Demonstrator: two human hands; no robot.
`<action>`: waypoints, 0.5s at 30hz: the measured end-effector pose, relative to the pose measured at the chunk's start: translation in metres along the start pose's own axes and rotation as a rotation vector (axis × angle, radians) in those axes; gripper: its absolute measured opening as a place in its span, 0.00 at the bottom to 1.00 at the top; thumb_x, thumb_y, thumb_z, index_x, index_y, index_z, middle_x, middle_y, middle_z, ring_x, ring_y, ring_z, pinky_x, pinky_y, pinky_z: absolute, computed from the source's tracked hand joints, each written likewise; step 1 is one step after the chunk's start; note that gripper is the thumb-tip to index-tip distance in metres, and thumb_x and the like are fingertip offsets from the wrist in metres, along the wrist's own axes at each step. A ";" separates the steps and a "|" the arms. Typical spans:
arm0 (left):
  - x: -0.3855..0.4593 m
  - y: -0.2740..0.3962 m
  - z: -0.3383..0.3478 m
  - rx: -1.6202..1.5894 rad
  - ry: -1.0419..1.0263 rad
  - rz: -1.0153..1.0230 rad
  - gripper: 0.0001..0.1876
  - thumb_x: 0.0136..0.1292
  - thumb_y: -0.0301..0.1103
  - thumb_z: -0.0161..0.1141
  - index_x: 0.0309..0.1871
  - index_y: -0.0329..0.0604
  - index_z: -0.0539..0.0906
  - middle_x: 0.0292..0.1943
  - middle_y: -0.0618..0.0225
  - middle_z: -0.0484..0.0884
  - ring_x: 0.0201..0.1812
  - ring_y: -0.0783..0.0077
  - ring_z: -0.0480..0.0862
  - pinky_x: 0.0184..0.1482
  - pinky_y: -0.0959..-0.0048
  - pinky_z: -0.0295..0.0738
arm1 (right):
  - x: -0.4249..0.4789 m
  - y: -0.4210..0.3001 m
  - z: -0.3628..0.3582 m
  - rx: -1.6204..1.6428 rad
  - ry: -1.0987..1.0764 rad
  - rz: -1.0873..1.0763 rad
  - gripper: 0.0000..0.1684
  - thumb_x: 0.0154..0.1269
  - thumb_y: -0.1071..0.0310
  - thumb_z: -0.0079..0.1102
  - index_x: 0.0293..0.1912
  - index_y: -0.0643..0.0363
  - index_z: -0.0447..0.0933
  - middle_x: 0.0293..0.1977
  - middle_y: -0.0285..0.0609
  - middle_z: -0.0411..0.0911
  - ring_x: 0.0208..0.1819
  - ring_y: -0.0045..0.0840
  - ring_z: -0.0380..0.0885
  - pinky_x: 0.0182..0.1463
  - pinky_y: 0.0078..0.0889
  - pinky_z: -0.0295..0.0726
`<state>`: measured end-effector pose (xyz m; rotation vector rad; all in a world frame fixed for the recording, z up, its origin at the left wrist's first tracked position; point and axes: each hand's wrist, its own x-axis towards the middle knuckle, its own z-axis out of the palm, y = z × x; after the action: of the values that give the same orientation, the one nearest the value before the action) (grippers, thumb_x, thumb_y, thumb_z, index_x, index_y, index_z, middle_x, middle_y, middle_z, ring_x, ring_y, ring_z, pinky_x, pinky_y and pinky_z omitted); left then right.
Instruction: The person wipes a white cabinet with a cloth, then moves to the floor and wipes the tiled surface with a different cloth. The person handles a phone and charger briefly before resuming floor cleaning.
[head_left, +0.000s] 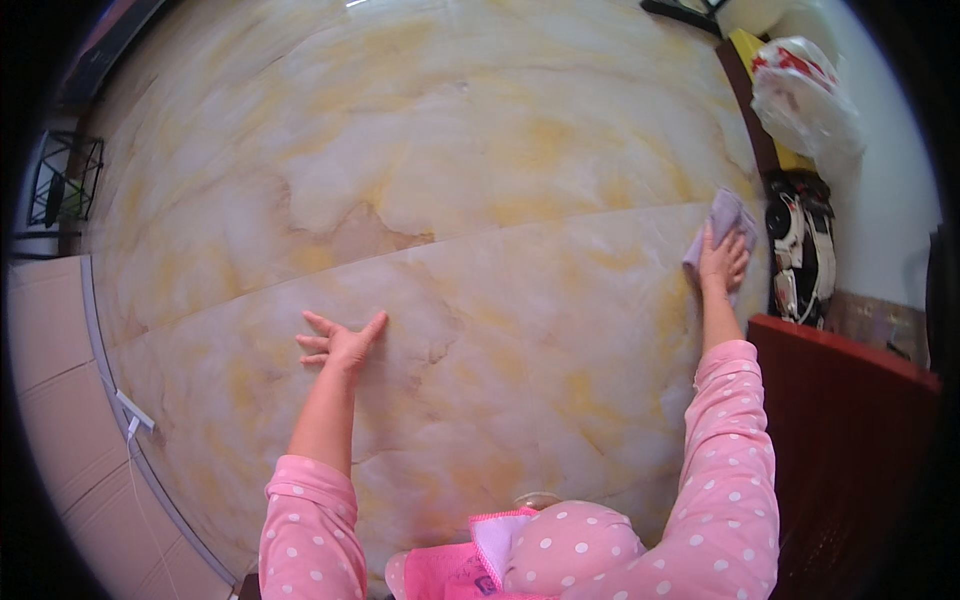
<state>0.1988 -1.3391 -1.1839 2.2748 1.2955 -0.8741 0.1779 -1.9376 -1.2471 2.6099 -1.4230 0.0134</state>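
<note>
My right hand (724, 259) presses on a light purple cloth (727, 214), spread on the marbled floor tiles (480, 300) by the right edge of the floor. The cloth shows beyond and beside the fingers; whether the fingers grip it or only lie on it is hard to tell. To the left, my left hand (341, 345) has its fingers spread and holds nothing, over or on the tiles. Both arms wear pink sleeves with white dots. Below, at the bottom centre, a pink cloth with a white underside (495, 540) lies against my dotted clothing.
A dark red panel (840, 360) stands at the right. Beyond it lie white and black devices (802, 255) and a white plastic bag (802, 97). At the left are a black wire rack (67, 180), a grey floor strip (109, 360) and a white device with a cable (135, 410).
</note>
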 end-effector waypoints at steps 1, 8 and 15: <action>-0.004 0.004 -0.004 0.030 -0.027 -0.007 0.77 0.33 0.69 0.73 0.72 0.60 0.20 0.72 0.48 0.17 0.71 0.34 0.20 0.67 0.34 0.34 | 0.004 -0.013 -0.010 0.028 -0.049 0.094 0.45 0.63 0.27 0.35 0.72 0.40 0.52 0.72 0.42 0.48 0.72 0.44 0.45 0.69 0.60 0.46; -0.011 0.013 -0.011 0.063 -0.093 -0.041 0.79 0.34 0.66 0.74 0.70 0.57 0.16 0.71 0.45 0.16 0.71 0.33 0.21 0.68 0.36 0.37 | -0.002 -0.245 -0.041 0.048 0.034 -0.252 0.49 0.58 0.28 0.41 0.73 0.42 0.50 0.71 0.44 0.48 0.70 0.52 0.45 0.64 0.69 0.45; -0.008 0.017 -0.012 0.065 -0.118 -0.050 0.80 0.32 0.66 0.75 0.69 0.57 0.14 0.71 0.45 0.14 0.70 0.33 0.19 0.68 0.37 0.37 | -0.203 -0.404 -0.120 0.367 -0.148 -1.168 0.44 0.61 0.36 0.47 0.72 0.43 0.54 0.73 0.45 0.45 0.75 0.49 0.36 0.72 0.64 0.33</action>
<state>0.2142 -1.3451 -1.1693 2.2109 1.2946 -1.0655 0.4135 -1.5356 -1.2050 3.3540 0.2870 -0.0708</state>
